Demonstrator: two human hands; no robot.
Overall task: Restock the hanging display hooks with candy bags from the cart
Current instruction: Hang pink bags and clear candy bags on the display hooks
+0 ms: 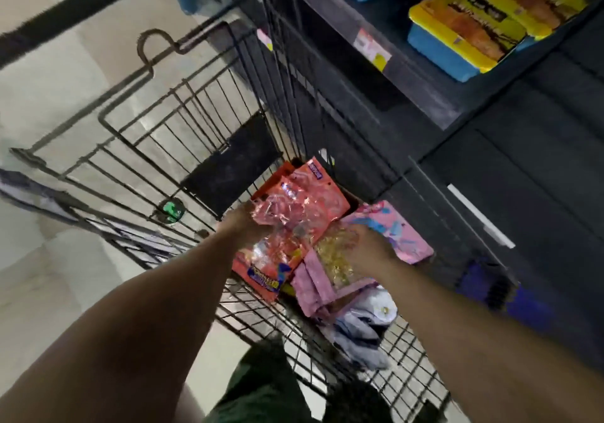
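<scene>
Both my arms reach down into a black wire cart [157, 134]. My left hand [246, 226] grips the edge of a red candy bag [294, 206] that lies on top of other red bags. Over a pink candy bag [327, 278] with gold sweets showing through a clear window rests my right hand [366, 249]; whether its fingers close on the bag I cannot tell. A second pink bag [395, 226] lies just beyond that hand. No display hooks are in view.
A dark shelf unit [441, 102] stands right of the cart, holding blue and yellow boxes [474, 30] and a price tag [372, 48]. Grey-white bags [362, 327] lie in the cart's near corner. Pale floor tiles [49, 89] spread to the left.
</scene>
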